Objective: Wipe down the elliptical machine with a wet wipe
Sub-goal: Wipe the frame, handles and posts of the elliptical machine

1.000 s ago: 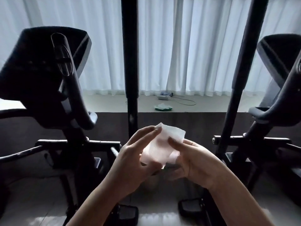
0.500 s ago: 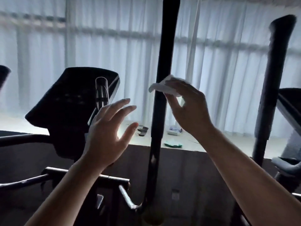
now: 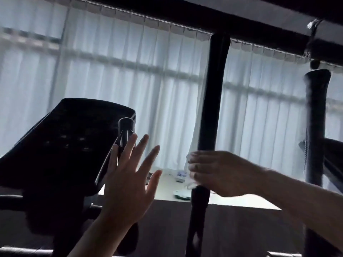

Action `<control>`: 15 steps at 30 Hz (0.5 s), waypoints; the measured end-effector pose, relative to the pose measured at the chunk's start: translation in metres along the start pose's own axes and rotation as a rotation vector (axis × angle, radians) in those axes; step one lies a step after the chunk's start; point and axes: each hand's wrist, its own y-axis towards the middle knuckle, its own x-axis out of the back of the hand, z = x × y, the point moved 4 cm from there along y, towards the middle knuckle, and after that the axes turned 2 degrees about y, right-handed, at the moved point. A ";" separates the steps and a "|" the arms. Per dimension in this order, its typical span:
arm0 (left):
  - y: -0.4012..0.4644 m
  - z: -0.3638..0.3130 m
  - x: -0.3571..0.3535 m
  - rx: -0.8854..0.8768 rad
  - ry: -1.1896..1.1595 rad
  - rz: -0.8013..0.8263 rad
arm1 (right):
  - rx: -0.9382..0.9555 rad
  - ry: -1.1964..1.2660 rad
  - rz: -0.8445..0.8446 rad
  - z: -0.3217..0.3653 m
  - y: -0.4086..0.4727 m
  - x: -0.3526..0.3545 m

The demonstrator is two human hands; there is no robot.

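Observation:
The elliptical's black left handle pole point(image 3: 213, 93) rises through the middle of the view. My right hand point(image 3: 217, 173) is wrapped round this pole with the white wet wipe point(image 3: 189, 182) pressed between palm and pole; only the wipe's edges show beside my fingers. My left hand point(image 3: 128, 180) hovers in the air left of the pole, fingers spread and straight, holding nothing. The machine's black console point(image 3: 63, 145) with a short grip point(image 3: 126, 132) stands behind my left hand. A second handle pole point(image 3: 315, 127) stands at the right.
White curtains point(image 3: 130, 80) cover the window behind the machine. On the pale sill lie a small packet point(image 3: 181, 176) and a green-white item point(image 3: 181, 193). A dark beam point(image 3: 241, 19) crosses the top. Another machine's part point(image 3: 334, 154) shows at the far right.
My view tilted upward. My right hand moved from beside the pole onto it and now wraps it with the wipe. My left hand stayed spread open in the air.

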 end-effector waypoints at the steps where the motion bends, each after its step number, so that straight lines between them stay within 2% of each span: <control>1: -0.001 0.000 -0.001 -0.008 -0.001 0.009 | -0.011 -0.041 0.005 -0.021 0.008 0.007; 5: 0.004 -0.003 0.005 -0.006 -0.002 -0.011 | -0.112 -0.263 -0.021 -0.110 0.038 0.049; 8: 0.049 -0.004 0.017 0.021 0.028 -0.076 | -0.332 -0.285 -0.032 -0.167 0.051 0.086; 10: 0.080 0.002 0.014 0.033 0.101 -0.048 | -0.437 -0.312 -0.047 -0.197 0.057 0.099; 13: 0.095 0.011 -0.002 0.040 0.191 0.064 | -0.539 -0.340 -0.126 -0.214 0.055 0.093; 15: 0.094 0.015 -0.010 0.027 0.211 0.077 | -0.540 -0.248 -0.248 -0.193 0.047 0.076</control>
